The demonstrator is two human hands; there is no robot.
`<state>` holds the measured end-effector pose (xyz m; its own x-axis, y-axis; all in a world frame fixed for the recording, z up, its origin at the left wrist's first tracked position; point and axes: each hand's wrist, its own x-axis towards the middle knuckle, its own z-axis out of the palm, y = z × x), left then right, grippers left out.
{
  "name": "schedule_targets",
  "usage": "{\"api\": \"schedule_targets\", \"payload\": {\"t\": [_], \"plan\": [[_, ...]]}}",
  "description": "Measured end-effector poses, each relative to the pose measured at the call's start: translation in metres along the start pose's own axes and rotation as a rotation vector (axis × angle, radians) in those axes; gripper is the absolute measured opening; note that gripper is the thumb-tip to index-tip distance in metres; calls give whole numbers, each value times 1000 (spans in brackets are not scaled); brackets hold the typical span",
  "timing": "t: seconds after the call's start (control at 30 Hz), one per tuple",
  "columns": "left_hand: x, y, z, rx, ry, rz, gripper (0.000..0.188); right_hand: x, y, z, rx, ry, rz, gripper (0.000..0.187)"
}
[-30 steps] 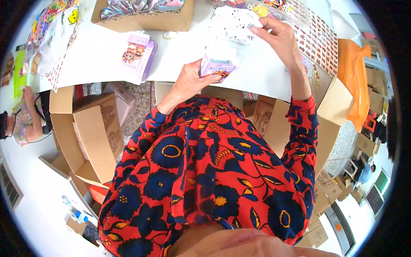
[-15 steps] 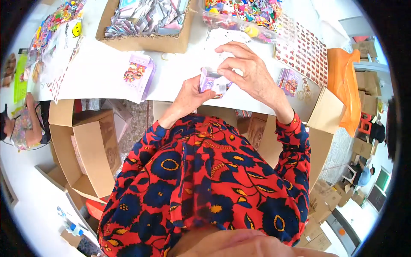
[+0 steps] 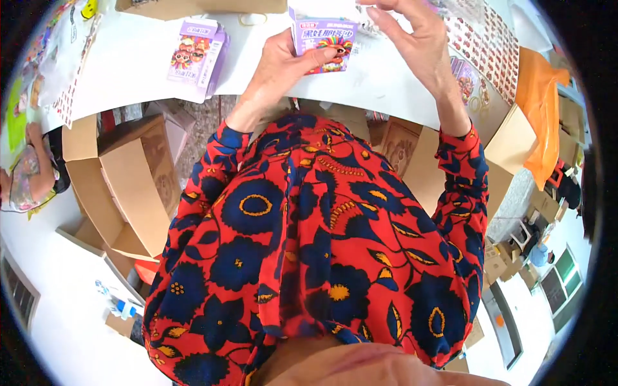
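Observation:
A small purple carton with a printed cartoon figure stands upright over the table, its front toward me. My left hand grips it from the left, thumb pressed across the front. The carton's top end meets the picture's upper edge, so its opening is not plain. To its right, my right hand is raised with thumb and forefinger apart; the other fingertips are partly cut off. Nothing shows in that hand. Left of the carton, a stack of flattened purple cartons lies on the white table.
A cardboard box sits at the far edge. On the right are a sheet of small stickers, a purple pack, rubber bands and an orange plastic bag. An open carton stands below left; another person sits beyond.
The view has shifted, so the table sits higher in the picture. The carton's printed front now faces me more squarely. My right hand has moved away from it to the right, fingers opened.

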<state>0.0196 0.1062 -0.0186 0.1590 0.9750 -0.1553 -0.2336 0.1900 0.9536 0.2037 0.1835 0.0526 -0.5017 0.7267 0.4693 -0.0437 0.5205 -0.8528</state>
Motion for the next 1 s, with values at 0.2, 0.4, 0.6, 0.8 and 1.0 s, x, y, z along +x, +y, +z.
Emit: {"api": "schedule_targets", "payload": {"t": [0.2, 0.4, 0.6, 0.8, 1.0], "plan": [[-7, 6, -12, 84, 27, 41, 26, -38, 27, -18, -271, 46, 349, 12], [-8, 20, -16, -94, 43, -106, 25, -63, -4, 5, -245, -171, 468, 12], [-19, 26, -16, -63, 75, -124, 27, -136, -11, 47, 21, -641, 499, 14], [-31, 20, -13, -17, -7, -36, 26, -200, 91, 121, -499, -201, 308, 15], [-42, 19, -10, -67, -23, -50, 26, -186, 91, 139, -728, -318, 321, 30]]}}
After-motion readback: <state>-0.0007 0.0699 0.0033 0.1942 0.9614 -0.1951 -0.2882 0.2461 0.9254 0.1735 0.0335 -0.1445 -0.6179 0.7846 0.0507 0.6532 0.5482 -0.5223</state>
